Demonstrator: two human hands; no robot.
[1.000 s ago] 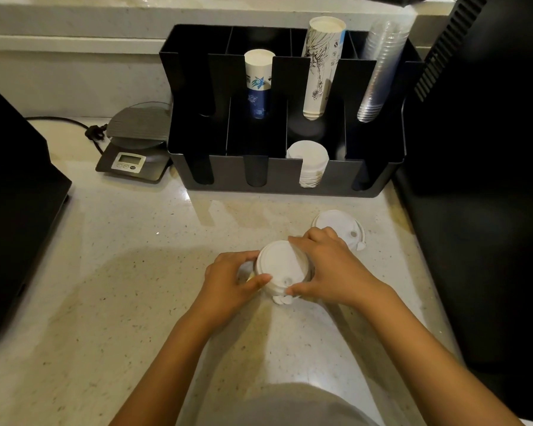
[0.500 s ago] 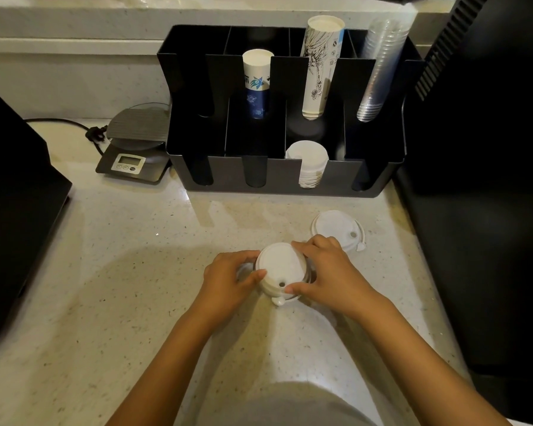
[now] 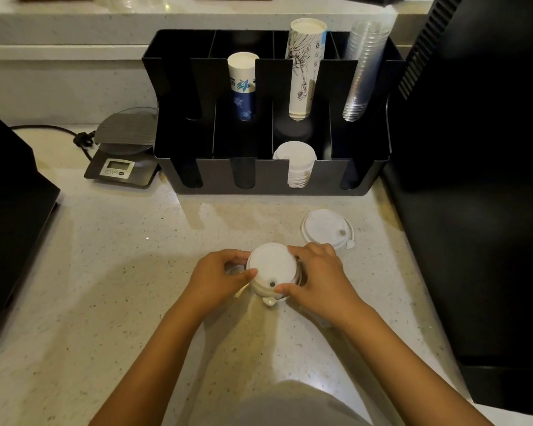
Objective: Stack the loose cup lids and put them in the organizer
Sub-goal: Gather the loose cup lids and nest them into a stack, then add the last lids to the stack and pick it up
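A small stack of white cup lids [image 3: 271,269] sits on the counter in front of me, its sip hole facing me. My left hand [image 3: 217,279] grips its left side and my right hand [image 3: 317,279] grips its right side. One loose white lid [image 3: 326,229] lies flat on the counter just beyond my right hand. The black organizer [image 3: 363,176] stands at the back; its third front slot holds a stack of white lids [image 3: 296,164].
The organizer's rear slots hold blue-printed paper cups [image 3: 242,84], tall printed paper cups [image 3: 305,69] and clear plastic cups [image 3: 363,72]. A digital scale [image 3: 123,149] with a cord sits left of it. Black machines flank the counter at left [image 3: 10,226] and right [image 3: 474,179].
Both hands have turned and settled the lid stack slightly; the sip hole now faces me more squarely. The loose lid has not moved.
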